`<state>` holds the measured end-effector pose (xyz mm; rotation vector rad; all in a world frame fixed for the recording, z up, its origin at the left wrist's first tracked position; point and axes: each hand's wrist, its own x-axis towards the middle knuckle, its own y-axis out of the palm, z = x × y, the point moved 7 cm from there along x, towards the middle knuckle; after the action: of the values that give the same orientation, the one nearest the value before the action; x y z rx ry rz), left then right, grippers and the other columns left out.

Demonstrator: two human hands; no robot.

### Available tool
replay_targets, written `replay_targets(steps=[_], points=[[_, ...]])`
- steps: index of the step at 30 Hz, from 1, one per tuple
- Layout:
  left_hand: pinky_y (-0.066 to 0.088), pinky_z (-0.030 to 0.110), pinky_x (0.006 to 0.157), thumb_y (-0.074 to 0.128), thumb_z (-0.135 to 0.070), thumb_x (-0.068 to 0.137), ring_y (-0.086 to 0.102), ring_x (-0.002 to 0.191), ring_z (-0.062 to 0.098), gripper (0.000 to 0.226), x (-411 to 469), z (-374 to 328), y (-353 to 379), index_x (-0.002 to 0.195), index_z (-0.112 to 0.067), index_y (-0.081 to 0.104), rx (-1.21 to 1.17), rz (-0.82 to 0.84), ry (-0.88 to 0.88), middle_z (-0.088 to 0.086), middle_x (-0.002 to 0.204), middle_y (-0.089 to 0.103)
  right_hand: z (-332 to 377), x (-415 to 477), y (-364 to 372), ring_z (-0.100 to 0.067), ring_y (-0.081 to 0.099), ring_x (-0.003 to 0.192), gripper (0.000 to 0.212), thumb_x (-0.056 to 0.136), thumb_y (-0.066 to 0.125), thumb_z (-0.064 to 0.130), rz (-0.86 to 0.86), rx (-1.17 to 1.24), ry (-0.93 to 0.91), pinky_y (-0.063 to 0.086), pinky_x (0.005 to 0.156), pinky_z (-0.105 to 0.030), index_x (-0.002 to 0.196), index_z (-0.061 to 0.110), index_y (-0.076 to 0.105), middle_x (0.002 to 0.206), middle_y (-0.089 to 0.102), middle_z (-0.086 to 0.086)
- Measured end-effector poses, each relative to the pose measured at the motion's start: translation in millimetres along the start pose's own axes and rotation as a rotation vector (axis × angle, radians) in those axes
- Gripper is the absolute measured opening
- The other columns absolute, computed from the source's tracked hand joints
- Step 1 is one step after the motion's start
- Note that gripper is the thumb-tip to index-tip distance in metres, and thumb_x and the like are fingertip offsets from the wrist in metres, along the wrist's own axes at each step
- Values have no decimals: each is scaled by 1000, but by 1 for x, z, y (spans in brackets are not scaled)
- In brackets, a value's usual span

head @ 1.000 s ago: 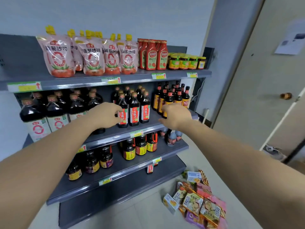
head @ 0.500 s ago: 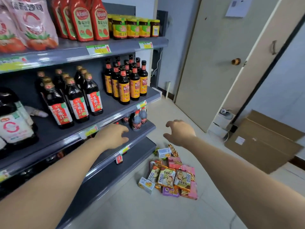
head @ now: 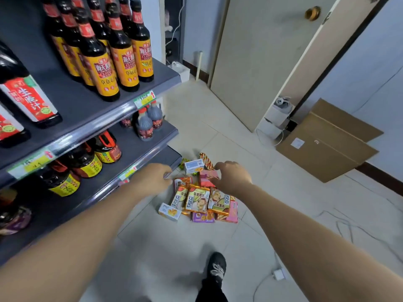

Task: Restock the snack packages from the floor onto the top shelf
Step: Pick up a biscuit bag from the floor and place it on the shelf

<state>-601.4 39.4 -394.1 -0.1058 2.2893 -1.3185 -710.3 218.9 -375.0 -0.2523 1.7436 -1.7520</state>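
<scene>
Part of pink snack package behind right hand; tops of yellow-label bottles off-frame.

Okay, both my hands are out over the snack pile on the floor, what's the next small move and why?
Probably lower the right hand onto the pink box nearest it and grip it. Both it and the left hand hold nothing, and the snack packages all lie on the floor.
</scene>
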Motion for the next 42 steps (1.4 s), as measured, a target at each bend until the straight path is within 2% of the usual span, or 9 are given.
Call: replay_targets(steps=[7, 12, 21, 26, 30, 33, 35, 37, 42], points=[[38, 29, 62, 57, -21, 89, 57, 83, 31, 16, 80, -25, 66, 94, -6, 61, -117, 40, -149, 16, 91, 63, -62, 85, 52, -25, 54, 116, 41, 91, 54, 42, 127, -3, -37, 50, 85, -38, 128, 25, 53, 123, 59, -5], [51, 36, 89, 59, -27, 91, 62, 110, 22, 28, 129, -22, 119, 118, -18, 64, -257, 40, -262, 3, 119, 67, -100, 137, 100, -26, 55, 119, 44, 89, 56, 42, 240, 68, -10, 51, 90, -37, 129, 25, 54, 127, 60, -2], [52, 42, 90, 52, -19, 94, 62, 106, 29, 28, 203, 9, 209, 113, -2, 64, -431, 120, -405, 15, 114, 68, -121, 221, 193, -24, 57, 118, 45, 88, 59, 42, 355, 185, 14, 50, 94, -41, 128, 22, 57, 129, 61, -1], [47, 35, 93, 55, -26, 92, 59, 113, 25, 33, 239, 33, 270, 120, -11, 63, -545, 117, -546, 7, 122, 66, -128, 265, 261, -25, 56, 117, 41, 90, 56, 40, 427, 167, -39, 50, 87, -35, 126, 19, 58, 128, 61, -1], [41, 27, 78, 55, -26, 93, 60, 99, 23, 31, 260, 50, 324, 117, -9, 64, -618, 107, -659, 8, 117, 67, -141, 294, 315, -24, 58, 112, 37, 91, 56, 39, 481, 136, -61, 43, 72, -28, 122, 19, 60, 123, 62, -2], [37, 29, 65, 53, -18, 92, 60, 97, 35, 24, 272, 59, 368, 96, 3, 64, -722, 105, -764, 24, 108, 64, -151, 311, 355, -26, 61, 105, 36, 91, 56, 37, 514, 132, -75, 43, 71, -28, 121, 18, 60, 120, 63, -5], [47, 35, 73, 52, -18, 91, 59, 103, 39, 24, 280, 67, 402, 93, 4, 62, -820, 104, -845, 29, 106, 61, -157, 322, 386, -28, 64, 101, 37, 91, 56, 37, 537, 134, -73, 49, 72, -30, 122, 17, 59, 119, 63, -8], [47, 36, 79, 52, -19, 90, 59, 96, 33, 28, 291, 74, 436, 102, 4, 63, -900, 116, -889, 23, 98, 61, -161, 335, 421, -30, 63, 104, 41, 92, 55, 38, 563, 117, -79, 51, 76, -32, 127, 17, 58, 127, 59, -10], [48, 41, 95, 60, -22, 89, 58, 113, 34, 34, 330, 95, 521, 114, 1, 63, -1003, 142, -942, 19, 117, 64, -167, 375, 498, -31, 54, 119, 47, 93, 55, 36, 533, 38, -105, 51, 87, -38, 135, 16, 51, 137, 52, -10]])
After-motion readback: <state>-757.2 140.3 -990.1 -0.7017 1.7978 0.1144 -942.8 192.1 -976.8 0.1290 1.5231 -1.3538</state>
